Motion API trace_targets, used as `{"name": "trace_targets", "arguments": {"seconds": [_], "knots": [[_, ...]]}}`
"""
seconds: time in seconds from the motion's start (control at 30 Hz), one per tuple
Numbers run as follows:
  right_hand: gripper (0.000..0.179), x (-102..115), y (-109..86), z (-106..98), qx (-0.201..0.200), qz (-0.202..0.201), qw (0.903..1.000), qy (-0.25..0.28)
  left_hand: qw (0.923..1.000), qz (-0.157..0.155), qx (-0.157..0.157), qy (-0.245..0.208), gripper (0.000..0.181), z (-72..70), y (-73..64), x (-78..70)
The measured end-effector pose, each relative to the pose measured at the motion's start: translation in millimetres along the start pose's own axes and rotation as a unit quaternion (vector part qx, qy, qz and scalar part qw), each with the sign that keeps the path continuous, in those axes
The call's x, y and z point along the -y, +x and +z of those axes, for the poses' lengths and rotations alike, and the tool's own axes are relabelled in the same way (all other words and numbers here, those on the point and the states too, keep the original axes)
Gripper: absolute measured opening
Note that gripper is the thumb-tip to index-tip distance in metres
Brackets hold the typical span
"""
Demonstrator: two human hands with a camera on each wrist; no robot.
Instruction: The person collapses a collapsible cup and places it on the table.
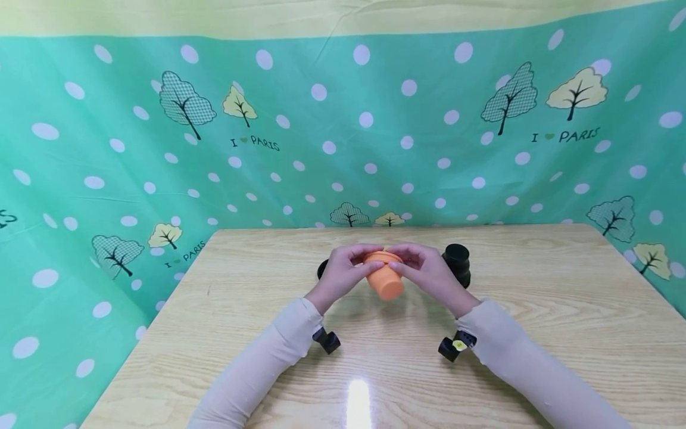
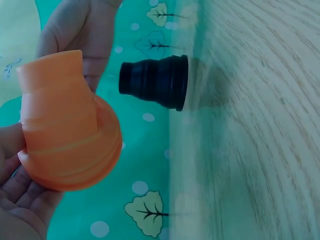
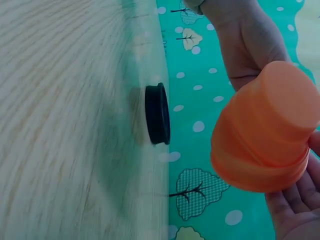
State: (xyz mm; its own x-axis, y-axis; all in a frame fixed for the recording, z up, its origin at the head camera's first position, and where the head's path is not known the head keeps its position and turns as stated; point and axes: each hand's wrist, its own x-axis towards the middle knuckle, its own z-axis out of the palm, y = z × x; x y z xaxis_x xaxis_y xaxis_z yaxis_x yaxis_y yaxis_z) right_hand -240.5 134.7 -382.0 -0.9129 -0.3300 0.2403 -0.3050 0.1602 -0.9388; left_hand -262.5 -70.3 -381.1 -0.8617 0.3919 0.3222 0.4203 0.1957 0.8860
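Observation:
An orange collapsible cup is held up over the table between both hands, tilted with its narrow base toward me. On its left side the left hand grips the wide rim, thumb on the near wall and fingers behind. The right hand holds the opposite side the same way. Stepped folds ring the cup in the left wrist view, and its wall looks bent to one side. From the right wrist, the flat base of the cup shows; its mouth is hidden.
A black stepped cup stands wide end down behind the right hand. Behind the left hand lies a low black ring-shaped piece, mostly covered in the head view. The wooden table ends at a green dotted curtain.

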Motion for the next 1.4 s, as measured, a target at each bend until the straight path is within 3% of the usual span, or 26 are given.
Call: {"name": "trace_targets", "arguments": {"seconds": [0.37,0.6,0.93,1.1,1.23,1.4], "knots": [[0.033,-8.1,1.4,1.8,0.020,-0.012,0.9996,-0.018,0.9998,-0.018,-0.004,-0.009,0.033,-1.1,-1.6,-0.6],[0.032,-9.3,-2.5,-0.4,-0.003,0.008,0.9999,-0.013,1.0000,0.008,-0.001,-0.004,0.033,-5.5,-0.1,1.0],[0.038,-8.7,-4.1,-3.3,-0.055,0.004,0.9912,0.120,0.9970,-0.008,0.041,-0.066,0.044,-9.4,1.2,-0.5],[0.036,-7.7,-4.0,-2.5,-0.062,0.003,0.9874,0.146,0.9978,-0.020,0.018,-0.060,0.040,-6.6,0.3,-9.7],[0.040,-6.8,-4.1,-2.3,-0.053,0.004,0.9853,0.163,0.9996,0.005,-0.014,-0.024,0.032,-3.7,-3.4,-24.0],[0.044,-6.9,-4.9,-4.3,-0.030,-0.001,0.9848,0.171,0.9989,0.026,-0.038,-0.007,0.029,-1.6,-1.0,-16.7]]}}
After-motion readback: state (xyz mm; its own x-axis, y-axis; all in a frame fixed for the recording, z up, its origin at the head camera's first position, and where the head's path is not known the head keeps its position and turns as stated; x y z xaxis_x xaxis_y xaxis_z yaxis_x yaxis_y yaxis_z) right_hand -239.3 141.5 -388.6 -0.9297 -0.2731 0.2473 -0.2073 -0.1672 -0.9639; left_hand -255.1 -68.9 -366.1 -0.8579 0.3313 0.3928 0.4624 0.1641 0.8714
